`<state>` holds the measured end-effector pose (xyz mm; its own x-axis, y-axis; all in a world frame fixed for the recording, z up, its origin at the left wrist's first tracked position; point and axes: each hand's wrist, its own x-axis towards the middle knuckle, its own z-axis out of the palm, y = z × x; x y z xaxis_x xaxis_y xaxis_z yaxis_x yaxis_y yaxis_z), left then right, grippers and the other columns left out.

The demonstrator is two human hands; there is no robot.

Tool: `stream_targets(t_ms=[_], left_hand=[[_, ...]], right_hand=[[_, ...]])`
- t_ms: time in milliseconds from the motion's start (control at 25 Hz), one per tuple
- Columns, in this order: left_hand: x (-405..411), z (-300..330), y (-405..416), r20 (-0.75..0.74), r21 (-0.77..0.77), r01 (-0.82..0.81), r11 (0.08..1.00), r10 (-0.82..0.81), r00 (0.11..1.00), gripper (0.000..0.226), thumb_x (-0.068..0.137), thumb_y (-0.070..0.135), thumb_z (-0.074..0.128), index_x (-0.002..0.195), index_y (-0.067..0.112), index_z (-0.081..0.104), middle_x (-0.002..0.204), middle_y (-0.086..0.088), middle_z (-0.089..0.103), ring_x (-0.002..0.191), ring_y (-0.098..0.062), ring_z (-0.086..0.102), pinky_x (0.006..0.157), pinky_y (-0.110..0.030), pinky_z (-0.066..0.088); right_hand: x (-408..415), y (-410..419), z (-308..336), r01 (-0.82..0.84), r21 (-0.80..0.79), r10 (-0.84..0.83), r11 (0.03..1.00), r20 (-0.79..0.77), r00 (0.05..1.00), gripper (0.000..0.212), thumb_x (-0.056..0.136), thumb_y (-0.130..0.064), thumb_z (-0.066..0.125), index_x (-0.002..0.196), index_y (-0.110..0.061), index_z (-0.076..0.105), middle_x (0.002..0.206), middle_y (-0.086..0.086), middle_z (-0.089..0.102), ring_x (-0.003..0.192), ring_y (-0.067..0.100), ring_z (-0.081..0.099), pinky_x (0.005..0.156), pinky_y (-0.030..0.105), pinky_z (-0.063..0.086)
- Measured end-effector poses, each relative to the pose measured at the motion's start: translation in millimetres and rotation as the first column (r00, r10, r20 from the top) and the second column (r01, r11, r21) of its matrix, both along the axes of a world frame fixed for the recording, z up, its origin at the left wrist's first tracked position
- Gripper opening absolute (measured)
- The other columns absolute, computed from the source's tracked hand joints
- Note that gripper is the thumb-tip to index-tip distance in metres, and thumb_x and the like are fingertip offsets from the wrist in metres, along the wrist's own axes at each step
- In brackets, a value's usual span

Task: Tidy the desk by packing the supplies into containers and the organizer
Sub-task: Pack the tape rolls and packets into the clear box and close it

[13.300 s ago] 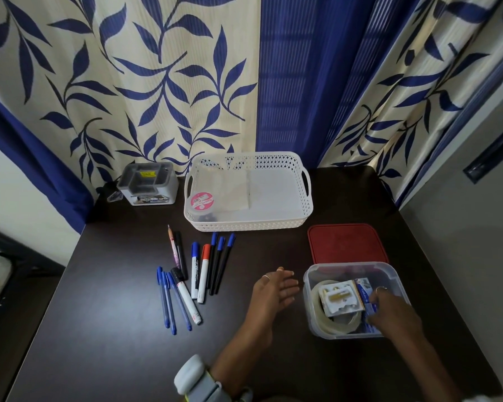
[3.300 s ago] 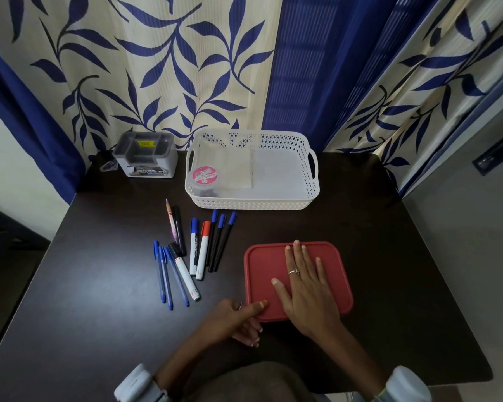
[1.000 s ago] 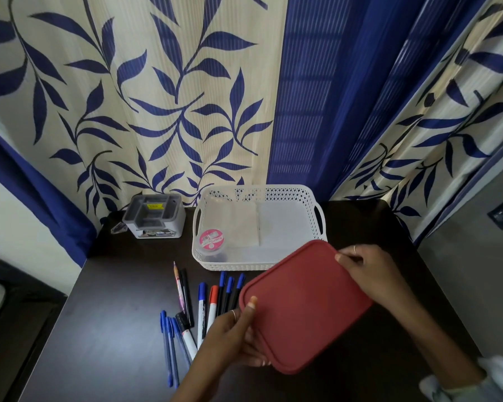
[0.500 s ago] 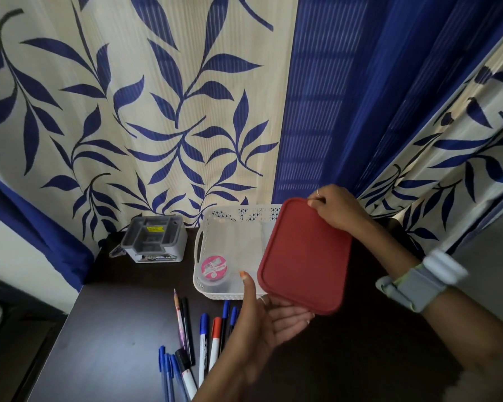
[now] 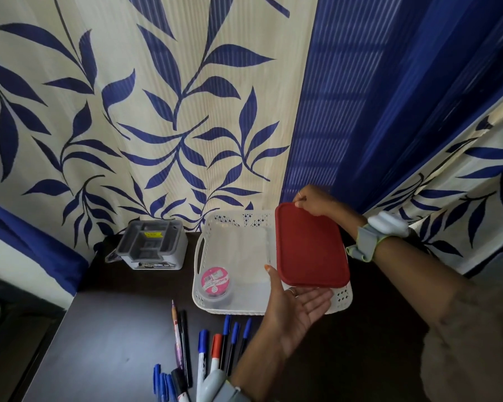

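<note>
At the left of centre we find a grey organizer point(image 5: 152, 244) standing on the dark desk point(image 5: 105, 338), close against the leaf-print curtain point(image 5: 128, 111). Along the lower edge, left of centre, we see the pens and markers point(image 5: 204, 352) lying side by side on the desk. At centre sits the white perforated basket point(image 5: 233, 256), with a small round container with a pink label point(image 5: 215, 282) in its near left corner. Just right of centre, our left hand point(image 5: 296, 311) is spread palm-up, with its fingers under the near edge of the red-lidded container point(image 5: 311, 245). This container is held over the right half of the basket. At the centre right, our right hand point(image 5: 314, 201) pinches its far corner; a grey wrist band point(image 5: 375, 236) shows behind it.
</note>
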<state>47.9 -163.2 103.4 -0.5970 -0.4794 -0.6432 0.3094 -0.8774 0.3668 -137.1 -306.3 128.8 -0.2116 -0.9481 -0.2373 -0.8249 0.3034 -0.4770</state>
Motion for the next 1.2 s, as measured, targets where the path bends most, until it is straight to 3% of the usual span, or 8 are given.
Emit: stream_targets(t_ms=[200,320,560,720,840,1000,1200], left_hand=[[-12.8,-12.7,-5.5,0.008,0.031,-0.015,0.999,0.015,1.000,0.109,0.076,0.079,0.022,0.135,-0.012,0.033,0.111,-0.028,0.059,0.103,-0.033,0.062,0.080,-0.035,0.056],[-16.3,-18.6,-10.0,0.028,0.037,-0.017,0.999,0.016,0.999,0.110,0.076,0.079,0.021,0.136,-0.013,0.031,0.118,-0.029,0.056,0.103,-0.033,0.061,0.076,-0.034,0.057],[-18.6,-31.7,-16.5,0.072,0.039,0.005,0.999,-0.007,0.997,0.109,0.077,0.079,0.019,0.136,-0.011,0.032,0.135,-0.030,0.047,0.124,-0.035,0.052,0.082,-0.034,0.053],[-21.1,-39.3,-17.9,0.072,0.014,0.017,1.000,-0.018,0.997,0.107,0.077,0.079,0.019,0.136,-0.009,0.035,0.124,-0.026,0.055,0.115,-0.032,0.057,0.082,-0.034,0.054],[-22.3,-40.5,-18.1,0.061,0.007,0.016,1.000,-0.017,0.998,0.104,0.078,0.078,0.019,0.134,-0.008,0.036,0.126,-0.026,0.054,0.112,-0.031,0.059,0.079,-0.035,0.057],[-20.8,-42.1,-14.7,0.063,0.025,0.015,1.000,-0.016,0.998,0.103,0.079,0.077,0.017,0.137,-0.007,0.035,0.132,-0.027,0.052,0.112,-0.032,0.058,0.081,-0.035,0.056],[-12.3,-39.4,-9.6,0.098,0.056,0.080,0.995,-0.085,0.992,0.103,0.078,0.079,0.011,0.137,-0.003,0.032,0.128,-0.031,0.052,0.100,-0.037,0.061,0.076,-0.042,0.056]], right_hand=[[-4.9,-14.2,-30.6,0.003,0.057,-0.002,0.998,-0.007,1.000,0.025,0.092,-0.010,0.054,0.111,-0.001,0.068,0.114,0.017,0.068,0.104,0.029,0.064,0.094,0.036,0.049],[-8.0,-20.1,-43.6,0.019,0.058,-0.019,0.998,0.001,1.000,0.024,0.092,-0.009,0.054,0.109,0.001,0.068,0.113,0.018,0.069,0.104,0.030,0.064,0.094,0.036,0.049],[-11.8,-25.1,-64.0,0.077,0.074,-0.077,0.994,0.004,0.997,0.023,0.091,-0.010,0.055,0.106,-0.001,0.070,0.112,0.017,0.069,0.103,0.029,0.064,0.096,0.039,0.049],[-14.1,-30.6,-75.6,0.106,0.076,-0.107,0.992,0.017,0.994,0.022,0.091,-0.012,0.054,0.101,0.000,0.069,0.109,0.019,0.069,0.101,0.032,0.065,0.096,0.047,0.049],[-13.2,-32.0,-83.5,0.147,0.057,-0.148,0.987,0.021,0.989,0.021,0.091,-0.014,0.053,0.093,-0.005,0.071,0.103,0.016,0.071,0.096,0.032,0.064,0.096,0.050,0.046],[-6.5,-23.0,-81.6,0.194,0.021,-0.195,0.981,0.054,0.979,0.023,0.093,-0.014,0.051,0.104,-0.009,0.071,0.113,0.012,0.068,0.105,0.031,0.061,0.101,0.051,0.043],[7.3,1.3,-63.3,0.211,-0.095,-0.201,0.973,0.103,0.974,0.030,0.091,-0.011,0.056,0.120,-0.009,0.063,0.127,0.010,0.062,0.117,0.026,0.058,0.102,0.036,0.044]])
